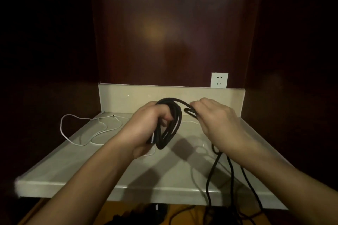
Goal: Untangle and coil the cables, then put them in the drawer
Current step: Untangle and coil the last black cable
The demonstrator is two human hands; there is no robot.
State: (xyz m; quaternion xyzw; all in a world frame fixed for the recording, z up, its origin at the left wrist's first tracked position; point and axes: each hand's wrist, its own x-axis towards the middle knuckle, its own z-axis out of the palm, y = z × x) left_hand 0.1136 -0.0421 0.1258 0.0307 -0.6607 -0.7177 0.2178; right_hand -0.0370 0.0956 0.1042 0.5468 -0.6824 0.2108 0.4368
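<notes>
Loose black strands hang from the right hand [217, 124] over the counter [102, 171] edge. Left hand [146, 126] clamps the coiled black cable [170, 128]; right fingers pinch the next loop. Cable appears limp, light and springy: grip every turn together. White cable [80, 133] lies untouched behind.

- Two hands, the left hand [146, 124] and the right hand [217, 124], are both bare, with no gloves.
- Both forearms are uncovered from the wrist down to the lower frame edge; no sleeve shows on either.
- Nothing is worn on the wrists or on the fingers that show.
- Fingernails are too dim and blurred to make out.
</notes>
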